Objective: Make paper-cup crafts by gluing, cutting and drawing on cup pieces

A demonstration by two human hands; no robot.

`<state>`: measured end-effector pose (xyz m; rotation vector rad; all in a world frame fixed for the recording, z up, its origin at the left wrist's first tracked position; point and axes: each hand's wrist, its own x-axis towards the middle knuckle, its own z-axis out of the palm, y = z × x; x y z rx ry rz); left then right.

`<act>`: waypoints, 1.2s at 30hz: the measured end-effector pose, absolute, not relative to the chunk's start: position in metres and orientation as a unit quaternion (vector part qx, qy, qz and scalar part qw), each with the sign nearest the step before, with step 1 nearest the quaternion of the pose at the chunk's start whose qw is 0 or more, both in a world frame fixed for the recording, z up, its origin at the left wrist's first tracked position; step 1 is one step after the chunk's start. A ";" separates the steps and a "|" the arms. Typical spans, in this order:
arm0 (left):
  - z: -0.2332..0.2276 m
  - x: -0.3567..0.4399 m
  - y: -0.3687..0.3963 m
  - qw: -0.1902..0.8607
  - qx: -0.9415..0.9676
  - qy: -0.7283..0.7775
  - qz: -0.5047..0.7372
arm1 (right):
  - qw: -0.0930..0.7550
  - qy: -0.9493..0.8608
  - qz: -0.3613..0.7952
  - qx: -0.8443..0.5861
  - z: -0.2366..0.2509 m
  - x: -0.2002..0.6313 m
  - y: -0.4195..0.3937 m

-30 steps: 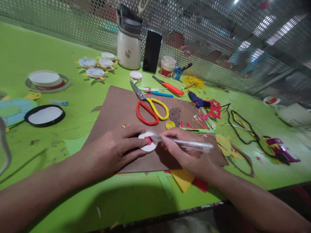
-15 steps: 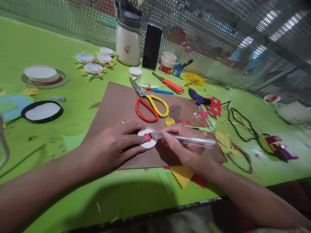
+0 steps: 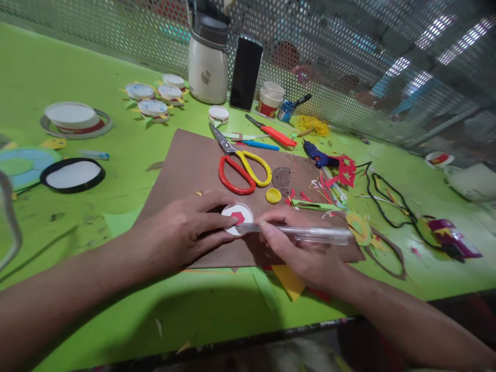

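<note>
My left hand (image 3: 188, 222) steadies a small white disc (image 3: 248, 213) on a brown board (image 3: 182, 160), one finger pressing the red paper hexagon (image 3: 237, 216) at its centre. In my right hand (image 3: 296, 243) is a clear-barrelled pen (image 3: 323, 234), held in a pinch. Its tip meets the hexagon's lower edge; any line it leaves is too small to make out. Beyond the hands lie scissors (image 3: 245, 168) with red and yellow handles. A protractor (image 3: 281, 179) and a yellow cap (image 3: 273, 195) rest near my right hand.
A bottle (image 3: 208, 70), a phone (image 3: 246, 72) and paint jars (image 3: 270, 98) stand along the mesh. An orange-handled cutter (image 3: 279, 136) and a glue gun (image 3: 316, 154) lie behind the board. A black cord (image 3: 382, 207) runs across the right side. Several decorated discs (image 3: 153, 109) sit at back left.
The pen tip has moved from the hexagon's upper right edge down to its lower edge. My left hand still holds the disc. The whole view has shifted slightly.
</note>
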<state>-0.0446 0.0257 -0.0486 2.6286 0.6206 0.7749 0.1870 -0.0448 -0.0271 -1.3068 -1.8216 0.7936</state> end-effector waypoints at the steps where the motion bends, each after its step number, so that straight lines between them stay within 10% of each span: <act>1: -0.049 -0.045 0.026 0.164 0.923 0.222 0.266 | 0.375 -0.715 0.306 -0.505 -0.027 0.186 -0.045; 36: -0.048 -0.046 0.026 0.159 0.925 0.209 0.274 | 0.379 -0.686 0.303 -0.542 -0.022 0.189 -0.046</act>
